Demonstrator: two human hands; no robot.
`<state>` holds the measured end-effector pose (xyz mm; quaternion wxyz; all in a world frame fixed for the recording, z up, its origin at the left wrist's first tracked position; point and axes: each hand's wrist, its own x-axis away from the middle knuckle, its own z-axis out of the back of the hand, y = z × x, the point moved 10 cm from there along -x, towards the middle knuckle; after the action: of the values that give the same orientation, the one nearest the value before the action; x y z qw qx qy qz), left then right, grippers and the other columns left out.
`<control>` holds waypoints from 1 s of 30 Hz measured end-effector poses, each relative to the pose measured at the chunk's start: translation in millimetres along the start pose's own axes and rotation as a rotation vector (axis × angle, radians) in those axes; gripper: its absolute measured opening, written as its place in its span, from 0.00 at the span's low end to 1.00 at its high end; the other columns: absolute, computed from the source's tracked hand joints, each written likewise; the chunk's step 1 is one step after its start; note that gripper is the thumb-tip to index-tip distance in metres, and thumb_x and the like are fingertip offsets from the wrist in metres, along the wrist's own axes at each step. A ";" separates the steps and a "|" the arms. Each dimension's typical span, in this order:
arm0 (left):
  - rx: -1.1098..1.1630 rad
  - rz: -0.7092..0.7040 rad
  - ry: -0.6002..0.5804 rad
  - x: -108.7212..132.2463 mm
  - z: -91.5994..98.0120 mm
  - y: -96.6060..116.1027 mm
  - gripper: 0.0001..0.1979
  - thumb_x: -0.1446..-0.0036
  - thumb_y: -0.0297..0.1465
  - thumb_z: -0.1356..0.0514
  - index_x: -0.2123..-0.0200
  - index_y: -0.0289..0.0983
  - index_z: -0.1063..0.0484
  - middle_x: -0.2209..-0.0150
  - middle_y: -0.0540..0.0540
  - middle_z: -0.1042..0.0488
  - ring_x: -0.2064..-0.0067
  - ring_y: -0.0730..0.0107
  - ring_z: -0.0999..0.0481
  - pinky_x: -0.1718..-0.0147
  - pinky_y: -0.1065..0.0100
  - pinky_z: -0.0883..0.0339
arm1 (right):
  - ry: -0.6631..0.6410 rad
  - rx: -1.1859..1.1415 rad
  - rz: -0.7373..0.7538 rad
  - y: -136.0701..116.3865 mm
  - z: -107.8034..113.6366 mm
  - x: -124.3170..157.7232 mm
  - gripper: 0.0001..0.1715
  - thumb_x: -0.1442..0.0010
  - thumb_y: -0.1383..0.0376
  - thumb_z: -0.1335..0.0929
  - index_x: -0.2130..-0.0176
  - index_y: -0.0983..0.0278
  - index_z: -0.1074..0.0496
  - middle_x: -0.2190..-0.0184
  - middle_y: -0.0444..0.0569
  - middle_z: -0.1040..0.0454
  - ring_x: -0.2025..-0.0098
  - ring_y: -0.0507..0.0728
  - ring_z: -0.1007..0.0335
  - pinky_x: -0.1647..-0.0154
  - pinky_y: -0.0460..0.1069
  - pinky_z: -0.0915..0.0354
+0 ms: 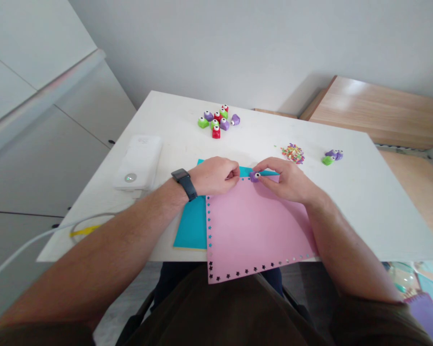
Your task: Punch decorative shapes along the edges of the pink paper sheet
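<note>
Left hand (219, 176) curled, contents unclear, right hand (290, 180) pinching purple punch (253, 177) at pink sheet (256, 230) far edge, tabletop (364, 206) open rightward

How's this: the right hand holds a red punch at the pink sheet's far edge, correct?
Not quite: the head view shows a purple punch, not a red one; the right hand holds it at the far edge of the pink sheet.

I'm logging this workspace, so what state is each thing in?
Pink sheet: star-holed along edges, overhanging the table
Blue sheet: partly covered
Purple punch: held in right hand
Left hand: fingers curled
Watch: worn, screen dark
Confetti: loosely heaped
Far punches: grouped, unheld
Right-side punches: grouped, unheld
White device: lying flat
White cable: trailing leftward
</note>
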<state>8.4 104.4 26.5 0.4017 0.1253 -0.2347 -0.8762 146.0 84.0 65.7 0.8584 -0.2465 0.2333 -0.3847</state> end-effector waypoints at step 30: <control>-0.040 0.000 -0.009 0.4 -0.1 2.5 0.09 0.37 0.32 0.41 0.61 0.38 0.20 0.61 0.45 0.16 0.65 0.65 0.20 0.67 0.67 0.35 | -0.023 0.195 0.035 -2.3 -0.3 -1.1 0.09 0.35 0.66 0.29 0.55 0.60 0.18 0.59 0.51 0.18 0.56 0.61 0.22 0.49 0.57 0.28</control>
<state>9.8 102.6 27.6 0.4030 0.1134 -0.2190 -0.8814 144.0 83.5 67.0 0.8874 -0.1620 0.1893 -0.3879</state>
